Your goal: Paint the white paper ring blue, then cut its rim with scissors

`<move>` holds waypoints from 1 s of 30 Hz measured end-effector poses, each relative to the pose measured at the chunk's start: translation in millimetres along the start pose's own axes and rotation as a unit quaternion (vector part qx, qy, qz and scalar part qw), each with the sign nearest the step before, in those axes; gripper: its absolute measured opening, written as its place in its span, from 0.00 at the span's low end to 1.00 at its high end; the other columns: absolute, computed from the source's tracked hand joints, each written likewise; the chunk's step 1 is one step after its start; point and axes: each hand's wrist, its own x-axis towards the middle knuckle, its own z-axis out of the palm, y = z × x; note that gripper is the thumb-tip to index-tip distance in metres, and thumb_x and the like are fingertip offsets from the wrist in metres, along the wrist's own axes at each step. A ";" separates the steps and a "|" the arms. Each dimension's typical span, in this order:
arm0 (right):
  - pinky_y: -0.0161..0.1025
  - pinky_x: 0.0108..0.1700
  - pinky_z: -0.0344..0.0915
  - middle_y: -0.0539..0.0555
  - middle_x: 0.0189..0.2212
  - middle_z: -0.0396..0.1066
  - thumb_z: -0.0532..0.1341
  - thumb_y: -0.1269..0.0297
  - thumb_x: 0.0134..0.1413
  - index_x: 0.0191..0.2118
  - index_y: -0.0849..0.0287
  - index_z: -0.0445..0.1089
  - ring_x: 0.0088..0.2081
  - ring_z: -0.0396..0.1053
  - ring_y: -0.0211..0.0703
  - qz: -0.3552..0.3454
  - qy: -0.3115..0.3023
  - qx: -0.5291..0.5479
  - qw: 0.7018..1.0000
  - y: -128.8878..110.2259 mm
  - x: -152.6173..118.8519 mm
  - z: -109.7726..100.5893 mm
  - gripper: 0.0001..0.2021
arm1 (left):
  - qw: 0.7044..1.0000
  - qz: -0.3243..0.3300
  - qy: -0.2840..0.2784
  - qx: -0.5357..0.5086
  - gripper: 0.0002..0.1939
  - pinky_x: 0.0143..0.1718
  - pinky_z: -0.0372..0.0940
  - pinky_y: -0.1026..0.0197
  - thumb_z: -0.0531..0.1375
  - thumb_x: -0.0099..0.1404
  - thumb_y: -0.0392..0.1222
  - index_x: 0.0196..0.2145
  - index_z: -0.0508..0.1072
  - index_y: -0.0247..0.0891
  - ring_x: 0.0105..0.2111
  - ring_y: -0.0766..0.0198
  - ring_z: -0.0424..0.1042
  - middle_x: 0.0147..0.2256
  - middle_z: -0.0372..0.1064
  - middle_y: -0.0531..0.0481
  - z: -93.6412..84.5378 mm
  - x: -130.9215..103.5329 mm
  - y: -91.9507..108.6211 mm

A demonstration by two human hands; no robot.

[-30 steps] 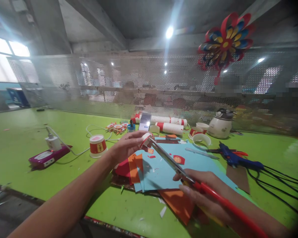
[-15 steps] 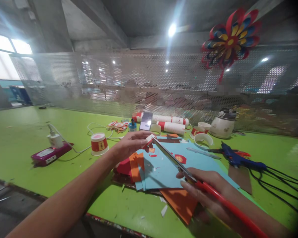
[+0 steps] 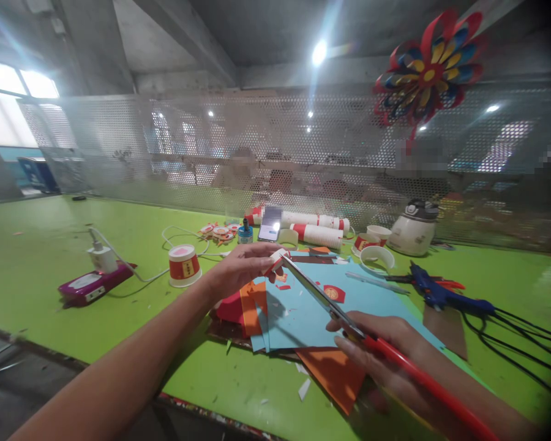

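Between thumb and fingers, my left hand [image 3: 245,266] pinches a small red-and-white paper piece [image 3: 277,262] above the blue sheets. My right hand [image 3: 386,340] is wrapped around a pair of scissors with red handles [image 3: 399,355]. Their long blades reach up and left, and the tips touch the paper piece at its right edge. Below lie light blue paper sheets [image 3: 303,324] with small red scraps and a red cut-out with a gold print [image 3: 334,294]. Orange paper [image 3: 335,376] sticks out beneath the sheets.
A red-and-white paper cup [image 3: 184,269] stands upside down at left, beside a purple power strip [image 3: 94,286]. Behind the sheets are a phone [image 3: 270,225], paper-cup tubes [image 3: 319,236] and a bottle [image 3: 413,229]. At right lies a blue glue gun [image 3: 434,291] with black cords.
Hardly anything differs. Both hands keep their places, with the paper piece and scissors nearly still; the view has shifted very slightly.
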 end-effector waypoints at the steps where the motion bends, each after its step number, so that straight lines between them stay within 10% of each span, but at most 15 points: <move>1: 0.36 0.26 0.71 0.52 0.26 0.79 0.56 0.53 0.62 0.36 0.51 0.78 0.25 0.74 0.44 0.005 0.007 0.001 1.000 -0.2 -0.7 0.7 0.14 | 1.000 0.000 0.000 0.000 0.21 0.34 0.63 0.61 0.70 0.55 0.45 0.45 0.80 0.32 0.35 0.60 0.72 0.35 0.74 0.42 -0.3 -0.1 -0.1; 30: 0.35 0.32 0.68 0.49 0.26 0.70 0.54 0.47 0.66 0.31 0.56 0.70 0.28 0.69 0.40 0.068 -0.048 0.108 0.991 7.3 5.3 -0.4 0.20 | 1.000 0.010 0.002 -0.003 0.18 0.37 0.68 0.59 0.68 0.57 0.42 0.44 0.80 0.31 0.34 0.59 0.75 0.38 0.77 0.39 -2.6 -0.6 -0.1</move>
